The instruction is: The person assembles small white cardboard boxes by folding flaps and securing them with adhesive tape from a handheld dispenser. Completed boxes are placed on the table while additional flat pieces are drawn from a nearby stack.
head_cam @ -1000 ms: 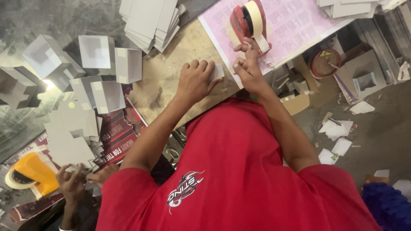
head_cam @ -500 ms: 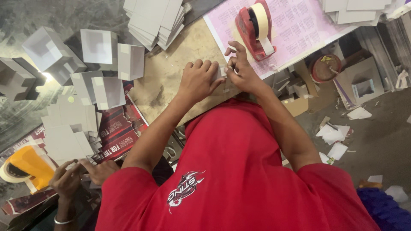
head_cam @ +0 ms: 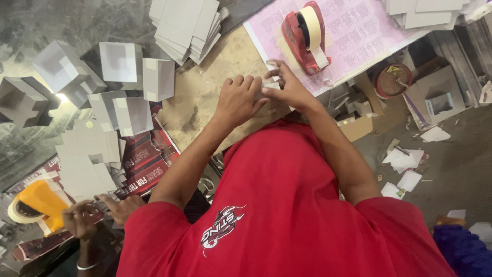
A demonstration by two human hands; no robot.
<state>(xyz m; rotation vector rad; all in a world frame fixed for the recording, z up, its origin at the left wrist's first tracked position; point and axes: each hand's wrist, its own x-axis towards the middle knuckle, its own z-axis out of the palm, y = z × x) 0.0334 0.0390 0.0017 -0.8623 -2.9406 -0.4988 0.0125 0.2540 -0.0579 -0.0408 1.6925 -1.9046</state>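
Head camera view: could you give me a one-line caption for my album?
Two hands, left hand and right hand, meet over a small grey card piece beside a red tape dispenser.

Red tape dispenser [head_cam: 306, 36], perhaps folded grey boxes [head_cam: 120, 64].

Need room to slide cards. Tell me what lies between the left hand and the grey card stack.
Head view: only bare brown tabletop, with tiny scraps, between the left hand and the grey card stack.

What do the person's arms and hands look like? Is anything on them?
Both arms are bare below the short sleeves of a red T-shirt. The left hand and right hand wear no gloves, and no rings or watch show.
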